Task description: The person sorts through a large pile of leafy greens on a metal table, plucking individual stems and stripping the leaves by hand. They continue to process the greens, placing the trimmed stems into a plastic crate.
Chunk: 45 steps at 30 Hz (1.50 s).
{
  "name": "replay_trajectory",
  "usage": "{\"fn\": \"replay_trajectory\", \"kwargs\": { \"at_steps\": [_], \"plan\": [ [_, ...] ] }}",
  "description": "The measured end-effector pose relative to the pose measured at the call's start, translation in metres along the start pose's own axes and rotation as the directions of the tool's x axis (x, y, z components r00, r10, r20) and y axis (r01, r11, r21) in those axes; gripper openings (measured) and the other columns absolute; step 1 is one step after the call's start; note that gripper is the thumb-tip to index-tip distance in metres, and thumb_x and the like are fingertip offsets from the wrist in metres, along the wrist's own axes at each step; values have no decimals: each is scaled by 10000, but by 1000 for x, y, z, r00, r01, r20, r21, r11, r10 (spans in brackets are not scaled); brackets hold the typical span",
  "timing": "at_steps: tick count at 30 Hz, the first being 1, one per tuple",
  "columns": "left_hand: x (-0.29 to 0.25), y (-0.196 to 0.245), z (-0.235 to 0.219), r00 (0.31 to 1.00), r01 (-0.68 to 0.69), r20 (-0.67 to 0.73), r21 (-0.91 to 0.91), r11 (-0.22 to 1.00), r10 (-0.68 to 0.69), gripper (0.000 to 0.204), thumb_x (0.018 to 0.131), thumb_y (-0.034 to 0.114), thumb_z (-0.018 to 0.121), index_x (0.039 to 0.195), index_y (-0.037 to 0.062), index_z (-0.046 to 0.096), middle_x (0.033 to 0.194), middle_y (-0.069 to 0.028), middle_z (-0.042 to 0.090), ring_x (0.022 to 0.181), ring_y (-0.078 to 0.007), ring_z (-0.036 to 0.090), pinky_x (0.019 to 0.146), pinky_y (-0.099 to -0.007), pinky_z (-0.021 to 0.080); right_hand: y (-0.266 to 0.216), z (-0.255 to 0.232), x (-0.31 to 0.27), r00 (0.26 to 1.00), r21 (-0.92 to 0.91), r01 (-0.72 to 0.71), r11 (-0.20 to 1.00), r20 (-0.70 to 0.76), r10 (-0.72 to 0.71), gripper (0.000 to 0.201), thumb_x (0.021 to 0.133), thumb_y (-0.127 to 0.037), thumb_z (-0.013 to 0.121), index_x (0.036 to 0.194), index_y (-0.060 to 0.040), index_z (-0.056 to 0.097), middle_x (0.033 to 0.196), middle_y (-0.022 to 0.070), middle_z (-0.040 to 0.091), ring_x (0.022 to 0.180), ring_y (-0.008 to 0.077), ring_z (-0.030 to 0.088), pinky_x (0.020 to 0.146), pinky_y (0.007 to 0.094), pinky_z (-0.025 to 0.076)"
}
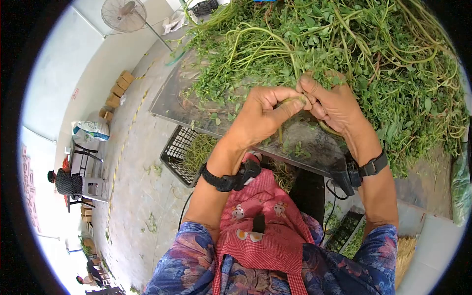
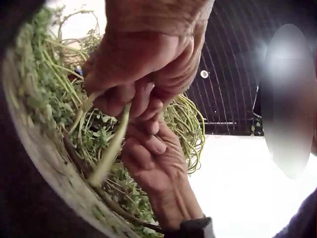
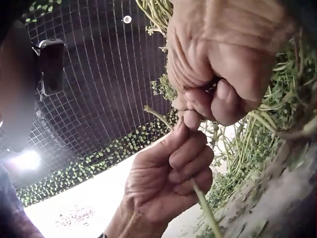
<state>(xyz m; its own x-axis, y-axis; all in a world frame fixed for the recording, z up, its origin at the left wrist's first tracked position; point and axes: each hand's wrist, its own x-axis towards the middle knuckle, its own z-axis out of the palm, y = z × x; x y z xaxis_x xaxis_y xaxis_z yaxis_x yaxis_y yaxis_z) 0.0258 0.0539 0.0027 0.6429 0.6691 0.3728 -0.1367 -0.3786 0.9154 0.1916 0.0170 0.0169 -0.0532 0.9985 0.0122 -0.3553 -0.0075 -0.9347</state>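
Observation:
A big heap of leafy green stems (image 1: 354, 44) covers a metal table (image 1: 314, 147). My left hand (image 1: 290, 105) and right hand (image 1: 312, 101) meet at the heap's near edge, and both pinch the same green stem (image 1: 294, 100). In the left wrist view the left hand (image 2: 143, 69) grips pale green stems (image 2: 111, 148) in curled fingers, with the right hand (image 2: 158, 163) just below it. Seen from the right wrist, the right hand (image 3: 218, 74) has its fingers curled over the left hand (image 3: 168, 183), out of which a stem (image 3: 205, 210) sticks down.
A black plastic crate (image 1: 179, 152) with stripped stems stands on the floor under the table's left side, and another crate (image 1: 346, 228) lies by my right knee. Far left a seated person (image 1: 64, 181), cardboard boxes (image 1: 118, 88) and a standing fan (image 1: 124, 14).

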Motion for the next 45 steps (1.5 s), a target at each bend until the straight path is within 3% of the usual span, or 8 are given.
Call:
{"fn": "replay_trajectory", "kwargs": {
  "at_steps": [12, 20, 28, 30, 38, 42, 44, 45],
  "plan": [
    [-10, 16, -12, 956, 291, 86, -330, 898, -279, 318, 931, 161, 489, 1187, -25, 515, 681, 30, 489, 534, -24, 359, 479, -141, 253, 4, -12, 9, 1000, 65, -13, 998, 5, 13, 262, 881, -251, 602, 937, 3, 574, 709, 7, 522, 461, 53, 392, 385, 175, 248],
    [-18, 7, -39, 949, 263, 56, -687, 677, -312, 246, 931, 154, 487, 1085, -29, 546, 740, -73, 598, 530, -85, 508, 371, -158, 325, 10, -13, 11, 1000, 13, -14, 1000, 24, 14, 292, 865, -250, 623, 993, 11, 599, 719, 0, 534, 508, 49, 429, 399, 171, 259],
    [-83, 23, -130, 888, 260, -286, -333, 906, -360, 203, 912, 222, 526, 967, 28, 554, 661, -22, 542, 514, -90, 481, 361, -171, 291, 6, -14, 11, 998, -4, 11, 1000, 54, -11, 299, 893, -324, 580, 771, -52, 560, 624, -29, 477, 466, 30, 384, 391, 170, 230],
    [-113, 16, -149, 743, 427, -468, -220, 877, -479, 197, 931, 235, 492, 958, 48, 549, 662, -19, 549, 518, -84, 488, 373, -168, 306, 7, -6, 9, 999, -124, 29, 992, -22, -32, 384, 923, -415, 493, 721, -89, 509, 529, -51, 386, 438, 24, 316, 397, 180, 200],
    [-208, -93, -236, 528, 688, -607, -104, 718, -593, 282, 940, 272, 473, 1077, 31, 524, 799, -64, 614, 673, -121, 576, 473, -220, 414, 13, -6, 12, 999, -157, -28, 987, -42, 22, 305, 901, -336, 562, 769, -62, 548, 583, -39, 442, 449, 34, 340, 423, 189, 225],
    [-217, -122, -251, 434, 776, -756, 37, 629, -490, 639, 868, 401, 564, 1298, -40, 394, 1195, -207, 505, 1105, -286, 481, 866, -404, 424, 14, -10, 13, 998, -113, -29, 993, -66, 21, 278, 882, -300, 601, 798, -36, 577, 617, -23, 488, 457, 42, 371, 420, 196, 238],
    [-225, -148, -274, 548, 817, -830, 503, 283, -106, 613, 865, 336, 572, 1292, -57, 373, 1258, -239, 450, 1153, -360, 453, 893, -430, 408, 16, -10, 15, 998, -122, 8, 992, -63, -15, 286, 881, -306, 603, 800, -33, 579, 619, -18, 492, 449, 46, 377, 412, 193, 231],
    [-208, -131, -260, 482, 849, -876, 466, 249, -1, 634, 863, 363, 561, 1302, -48, 361, 1290, -252, 417, 1197, -373, 407, 971, -425, 336, 16, -10, 15, 996, -122, 6, 993, -93, -18, 289, 878, -313, 606, 803, -35, 582, 618, -20, 494, 444, 45, 377, 406, 191, 231]
  ]
}}
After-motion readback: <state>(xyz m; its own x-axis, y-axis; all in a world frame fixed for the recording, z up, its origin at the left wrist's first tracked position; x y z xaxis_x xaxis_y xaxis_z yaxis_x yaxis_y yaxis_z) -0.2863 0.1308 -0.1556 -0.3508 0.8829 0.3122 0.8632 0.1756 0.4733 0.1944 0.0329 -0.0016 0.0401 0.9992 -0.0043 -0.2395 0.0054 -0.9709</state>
